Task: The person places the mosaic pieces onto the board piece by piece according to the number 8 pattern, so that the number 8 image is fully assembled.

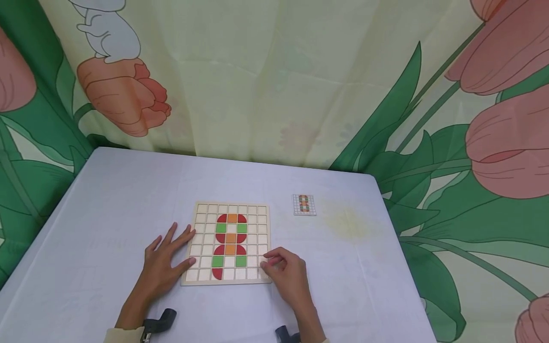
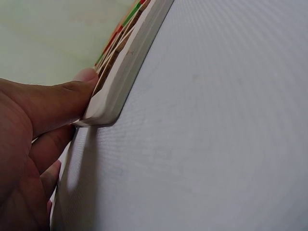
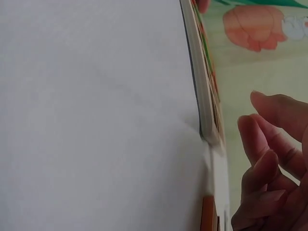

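A square wooden grid board [image 1: 203, 275] lies on the table, with red rounded tiles, green tiles [image 1: 217, 261] and orange tiles [image 1: 230, 249] set in its middle columns. My left hand [image 1: 160, 269] is spread at the board's left side, its thumb [image 2: 62, 98] on the rim near the corner. Over the board's lower right edge is my right hand [image 1: 288, 275], its fingers loosely bent. In the right wrist view, a gap shows between its thumb and fingers [image 3: 255, 137], with nothing seen in it.
A small pattern card [image 1: 304, 205] with a similar coloured figure lies beyond the board to the right. A thin orange-brown piece [image 3: 208, 214] shows at the bottom of the right wrist view. White cloth [image 1: 343, 271] covers the table, and a flowered curtain [image 1: 266, 85] hangs behind.
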`<state>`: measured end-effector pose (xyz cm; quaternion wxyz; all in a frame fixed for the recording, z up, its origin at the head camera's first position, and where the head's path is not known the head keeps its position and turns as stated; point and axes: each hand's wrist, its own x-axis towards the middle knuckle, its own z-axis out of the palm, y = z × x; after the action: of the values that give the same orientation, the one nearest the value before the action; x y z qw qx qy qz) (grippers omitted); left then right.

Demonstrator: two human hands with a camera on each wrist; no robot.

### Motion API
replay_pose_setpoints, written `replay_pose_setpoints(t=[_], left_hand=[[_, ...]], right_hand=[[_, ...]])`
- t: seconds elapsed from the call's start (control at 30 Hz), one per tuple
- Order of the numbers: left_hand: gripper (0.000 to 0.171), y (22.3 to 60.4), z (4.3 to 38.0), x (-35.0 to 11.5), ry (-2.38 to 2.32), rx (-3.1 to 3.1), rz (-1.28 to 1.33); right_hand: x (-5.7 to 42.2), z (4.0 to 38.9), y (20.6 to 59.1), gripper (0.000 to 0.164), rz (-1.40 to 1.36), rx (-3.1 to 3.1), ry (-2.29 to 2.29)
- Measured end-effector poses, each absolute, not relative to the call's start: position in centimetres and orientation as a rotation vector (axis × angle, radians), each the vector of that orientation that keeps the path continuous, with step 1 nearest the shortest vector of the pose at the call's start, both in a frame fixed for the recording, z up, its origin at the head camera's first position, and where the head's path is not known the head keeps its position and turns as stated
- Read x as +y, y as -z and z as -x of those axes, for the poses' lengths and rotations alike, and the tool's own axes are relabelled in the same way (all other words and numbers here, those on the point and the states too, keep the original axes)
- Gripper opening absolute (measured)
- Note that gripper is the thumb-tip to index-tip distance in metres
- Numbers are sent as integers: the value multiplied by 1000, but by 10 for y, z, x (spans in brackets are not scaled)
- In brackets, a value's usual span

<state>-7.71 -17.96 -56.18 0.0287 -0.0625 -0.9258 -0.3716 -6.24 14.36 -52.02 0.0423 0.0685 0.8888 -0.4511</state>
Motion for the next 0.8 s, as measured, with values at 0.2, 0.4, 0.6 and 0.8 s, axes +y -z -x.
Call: replay_pose_setpoints(t=[0.2,0.4,0.6,0.8], left_hand=[[73,561,78,-179,1142,-2858,193],[74,560,77,-178,1151,-2867,174],[75,561,77,-179,1147,-2862,184],[73,561,78,-179,1145,-2852,191]], right_hand=[[166,56,520,20,-296,2739,1397],[185,48,519,22,-324,2787,1342],[198,38,520,27,-292,2871,1160],[203,28,520,32,-266,2894,1055]])
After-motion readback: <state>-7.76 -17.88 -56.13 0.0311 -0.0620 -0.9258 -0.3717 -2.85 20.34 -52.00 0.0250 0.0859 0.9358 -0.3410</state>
